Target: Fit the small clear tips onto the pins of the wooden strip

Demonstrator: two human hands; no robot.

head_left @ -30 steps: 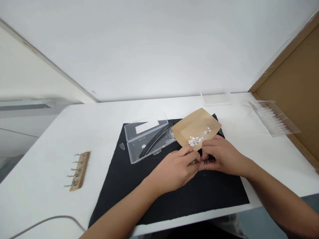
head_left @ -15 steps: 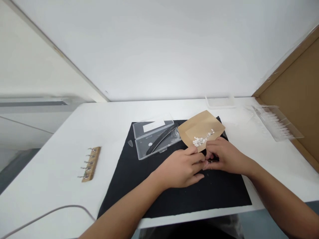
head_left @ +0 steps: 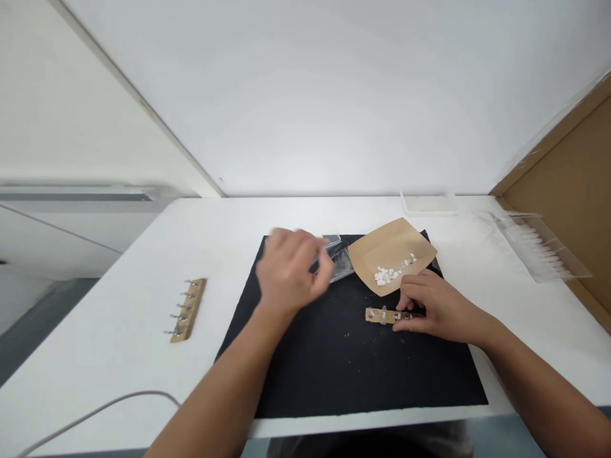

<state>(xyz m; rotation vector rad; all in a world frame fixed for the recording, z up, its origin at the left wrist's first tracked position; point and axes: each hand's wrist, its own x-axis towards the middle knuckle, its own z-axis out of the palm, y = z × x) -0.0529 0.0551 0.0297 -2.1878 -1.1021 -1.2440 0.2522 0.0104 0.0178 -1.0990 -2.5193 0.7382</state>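
Observation:
My right hand [head_left: 436,308] grips the right part of a small wooden strip [head_left: 390,317] between thumb and fingers, low over the black mat [head_left: 324,375]. Metal fittings sit along this strip, and a clear nail tip [head_left: 384,315] stands out across it near the left end. My left hand [head_left: 291,267] is raised over the clear plastic case [head_left: 342,270], hiding most of it. Motion smears its curled fingers, so any held thing cannot be made out. Behind the right hand, small white pieces [head_left: 383,275] lie on a sheet of brown paper [head_left: 382,245].
A second wooden strip [head_left: 189,312] with several metal clips rests on the white table at left. A grey cable [head_left: 114,399] curves along the front left. At right lie a clear tray [head_left: 429,205] and a plastic pack with nail-shaped pieces [head_left: 537,245], near a cardboard panel [head_left: 568,172].
My left hand has left the right hand and moved up and left to the plastic case. The strip in my right hand is now exposed. The view has shifted slightly.

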